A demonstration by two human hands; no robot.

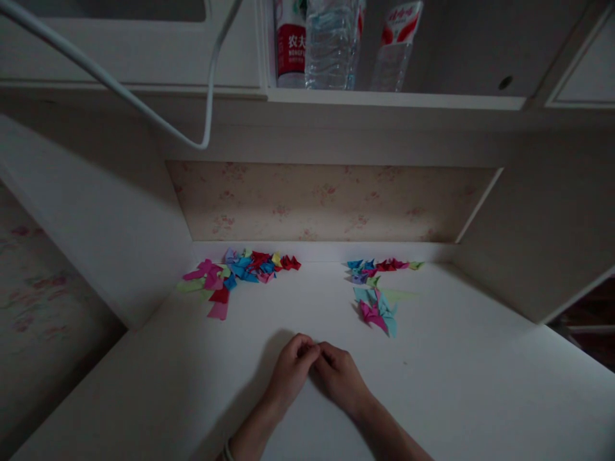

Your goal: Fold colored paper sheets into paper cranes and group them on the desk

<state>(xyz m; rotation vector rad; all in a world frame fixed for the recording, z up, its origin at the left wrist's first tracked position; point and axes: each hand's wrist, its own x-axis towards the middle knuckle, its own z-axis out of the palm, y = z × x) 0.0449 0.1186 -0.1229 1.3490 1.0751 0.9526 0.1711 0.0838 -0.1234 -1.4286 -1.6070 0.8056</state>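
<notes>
White worktop point(456, 390) in the head view, and the left hand point(294, 365) meets the right hand point(340, 371) fingertip to fingertip, both curled nearly closed; can't tell what they pinch! Beyond them, the bigger heap of folded paper point(250, 266) sits left, the smaller heap point(375, 310) right.

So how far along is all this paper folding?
Already folded, by the look of it: the colorful paper pieces in the left pile and the smaller right pile. In hand: the left hand and right hand meet at the fingertips, but anything between them is hidden. Left to do: I can't tell; no stack of unfolded sheets shows.
</notes>
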